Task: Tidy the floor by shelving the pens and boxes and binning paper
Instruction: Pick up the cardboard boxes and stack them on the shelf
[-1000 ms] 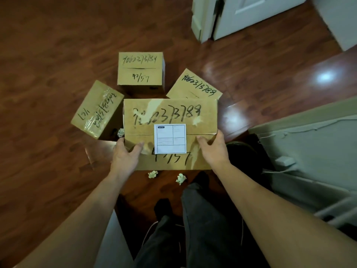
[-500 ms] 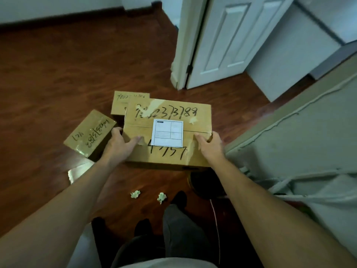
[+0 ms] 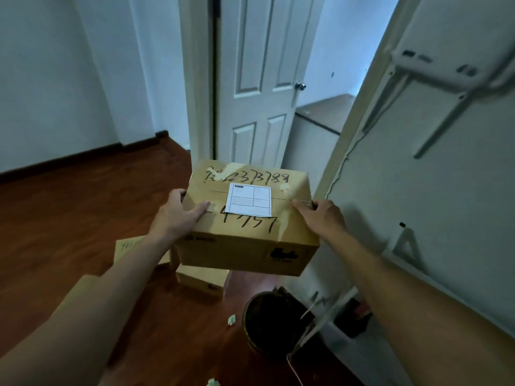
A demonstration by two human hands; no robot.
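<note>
Both hands hold the box (image 3: 248, 218) up off the floor (image 3: 69, 218), in front of the white door (image 3: 259, 79). The left hand (image 3: 175, 215) grips the box's left end, thumb laid flat across the top toward the white label (image 3: 249, 199), the fingers wrapped over the far side edge. The right hand (image 3: 320, 215) grips the right end, thumb on the top edge and fingers curled down the side out of sight. The box is tilted slightly, its near face toward the camera, with black handwritten digits above and below the label (the top line is partly torn away with the tape).

Below the box, a second carton (image 3: 200, 280) lies on the floor, touching or nearly under the box's near lower edge; another carton (image 3: 128, 249) shows just left of the box, largely hidden behind the left forearm. A dark round bin (image 3: 267, 321) stands below the box and a little to its right, against the base of a pale panel (image 3: 418, 190). One crumpled paper scrap (image 3: 231, 319) lies on the floor just left of the bin, and a second scrap (image 3: 213, 382) sits further below the box at the bottom edge of the view. What lies among the white strips right of the bin is too dim to make out, possibly wires.
</note>
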